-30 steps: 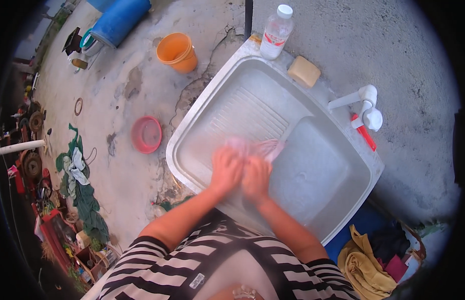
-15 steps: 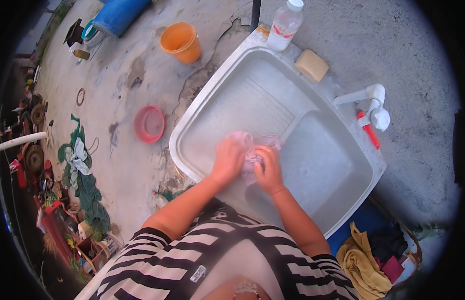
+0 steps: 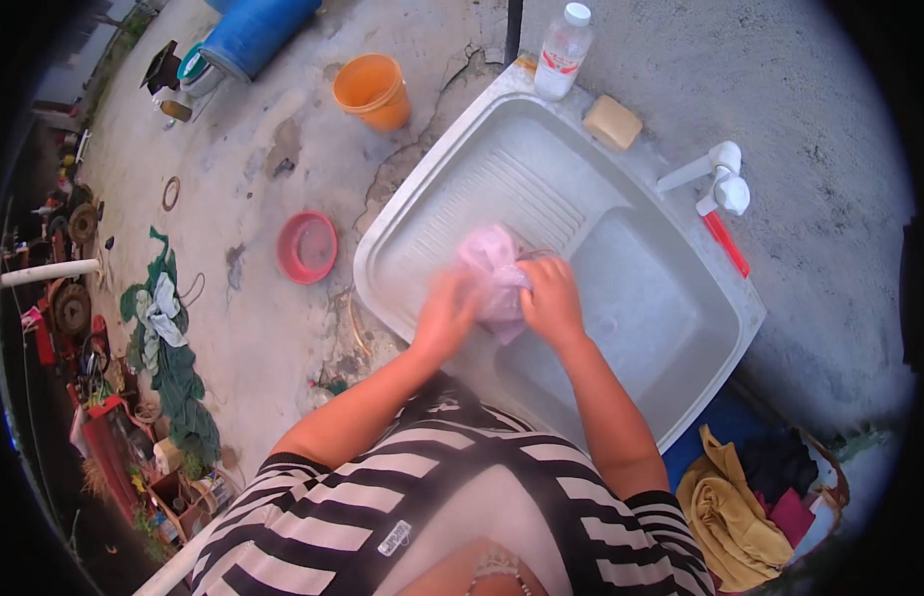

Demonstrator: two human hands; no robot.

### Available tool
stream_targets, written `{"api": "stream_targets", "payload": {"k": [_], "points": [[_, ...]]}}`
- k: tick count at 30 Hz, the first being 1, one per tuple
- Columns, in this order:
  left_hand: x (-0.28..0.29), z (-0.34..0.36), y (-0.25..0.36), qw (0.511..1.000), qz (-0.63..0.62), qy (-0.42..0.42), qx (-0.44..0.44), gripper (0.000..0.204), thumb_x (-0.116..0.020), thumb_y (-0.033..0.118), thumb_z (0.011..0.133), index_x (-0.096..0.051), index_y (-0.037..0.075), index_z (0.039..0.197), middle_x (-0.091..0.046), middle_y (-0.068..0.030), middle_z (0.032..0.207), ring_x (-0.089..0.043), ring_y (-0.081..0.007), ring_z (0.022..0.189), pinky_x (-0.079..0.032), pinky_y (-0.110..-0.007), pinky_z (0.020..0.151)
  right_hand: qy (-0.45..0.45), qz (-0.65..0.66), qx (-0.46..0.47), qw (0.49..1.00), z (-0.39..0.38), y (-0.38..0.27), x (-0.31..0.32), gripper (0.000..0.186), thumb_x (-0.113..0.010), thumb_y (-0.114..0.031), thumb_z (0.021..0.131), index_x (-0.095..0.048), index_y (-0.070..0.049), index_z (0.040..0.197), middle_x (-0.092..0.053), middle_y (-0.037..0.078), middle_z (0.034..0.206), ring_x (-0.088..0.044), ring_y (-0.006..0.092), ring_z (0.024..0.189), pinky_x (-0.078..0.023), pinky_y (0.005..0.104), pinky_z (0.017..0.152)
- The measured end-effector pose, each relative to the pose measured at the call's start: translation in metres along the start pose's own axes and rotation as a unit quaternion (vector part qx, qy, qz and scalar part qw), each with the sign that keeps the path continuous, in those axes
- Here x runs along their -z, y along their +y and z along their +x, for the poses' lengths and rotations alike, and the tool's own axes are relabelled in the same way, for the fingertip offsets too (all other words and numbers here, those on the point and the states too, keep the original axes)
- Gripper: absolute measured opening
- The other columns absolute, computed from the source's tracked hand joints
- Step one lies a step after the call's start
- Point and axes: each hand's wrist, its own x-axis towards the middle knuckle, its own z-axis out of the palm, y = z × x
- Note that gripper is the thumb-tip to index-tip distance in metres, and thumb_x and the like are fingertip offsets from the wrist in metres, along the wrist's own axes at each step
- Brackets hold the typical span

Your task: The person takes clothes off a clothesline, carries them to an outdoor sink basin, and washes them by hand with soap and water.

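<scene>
A crumpled, thin pink cloth (image 3: 495, 260) is bunched up over the near middle of the grey-white sink (image 3: 621, 358), beside its ribbed washboard part (image 3: 497, 204). My right hand (image 3: 551, 298) is closed on the cloth's right side, fingers curled into it. Against the left side of the cloth, my left hand (image 3: 448, 313) is smeared by motion, so its finger pose does not show clearly. Part of the cloth hangs down between both hands. The deeper basin lies to the right of my hands.
On the sink's far rim stand a clear bottle (image 3: 563, 55) with a white cap and a tan soap bar (image 3: 612, 123). A white tap (image 3: 715, 171) and a red-handled tool (image 3: 725, 244) are at right. Left are an orange bucket (image 3: 373, 92), a red basin (image 3: 307, 247); lower right, piled clothes (image 3: 735, 507).
The pink cloth is raised and bunched more fully between my hands. My right hand has shifted slightly up and right; my left hand moved slightly lower. The whole view has shifted a little.
</scene>
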Motion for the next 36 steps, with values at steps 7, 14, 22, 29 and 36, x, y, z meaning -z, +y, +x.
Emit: {"api": "stream_targets", "payload": {"k": [7,14,22,29,36], "points": [[0.014,-0.004,-0.033,0.651,-0.630,-0.142,0.400,0.043,-0.055,0.024,0.094,-0.045,0.001,0.129,-0.057,-0.0163,0.123,-0.058,-0.0264,0.112,-0.051,-0.040,0.092,-0.042,0.004,0.194,0.980,-0.043,-0.083,-0.029,0.032,-0.063,-0.005,0.071,-0.062,-0.004,0.103,-0.060,0.011,0.098,-0.055,0.0314,0.099,-0.041,0.0444,0.091],[0.017,-0.016,-0.057,0.596,-0.681,-0.131,0.404,0.048,-0.054,0.000,0.080,-0.048,0.000,0.127,-0.060,-0.0149,0.118,-0.059,-0.0286,0.108,-0.046,-0.045,0.098,-0.049,0.033,0.037,0.998,-0.070,-0.090,-0.008,0.026,-0.061,-0.005,0.079,-0.062,-0.007,0.105,-0.062,0.011,0.106,-0.057,0.0293,0.102,-0.045,0.0397,0.088],[0.040,-0.008,-0.059,0.652,-0.644,-0.205,0.343,0.050,-0.056,0.001,0.078,-0.049,0.004,0.128,-0.060,-0.0113,0.118,-0.059,-0.0263,0.108,-0.046,-0.043,0.097,0.013,0.001,-0.045,0.999,-0.068,-0.080,-0.010,0.028,-0.058,-0.009,0.085,-0.059,-0.006,0.113,-0.061,0.014,0.110,-0.056,0.0341,0.102,-0.045,0.0413,0.087],[0.035,-0.010,-0.072,0.671,-0.627,-0.264,0.295,0.048,-0.057,0.002,0.080,-0.050,0.003,0.128,-0.059,-0.0111,0.120,-0.058,-0.0239,0.110,-0.044,-0.041,0.099,0.075,0.025,-0.140,0.987,-0.053,-0.082,-0.058,0.047,-0.066,-0.014,0.082,-0.051,-0.003,0.126,-0.055,0.019,0.120,-0.053,0.0343,0.109,-0.042,0.0401,0.094],[0.036,-0.010,-0.066,0.816,-0.450,-0.267,0.247,0.042,-0.056,0.007,0.085,-0.052,0.002,0.127,-0.060,-0.0097,0.120,-0.055,-0.0179,0.111,-0.040,-0.033,0.099,0.125,-0.005,-0.135,0.983,-0.039,-0.086,-0.060,0.052,-0.069,-0.014,0.081,-0.049,-0.003,0.128,-0.056,0.017,0.117,-0.055,0.0312,0.104,-0.044,0.0370,0.091]]}}
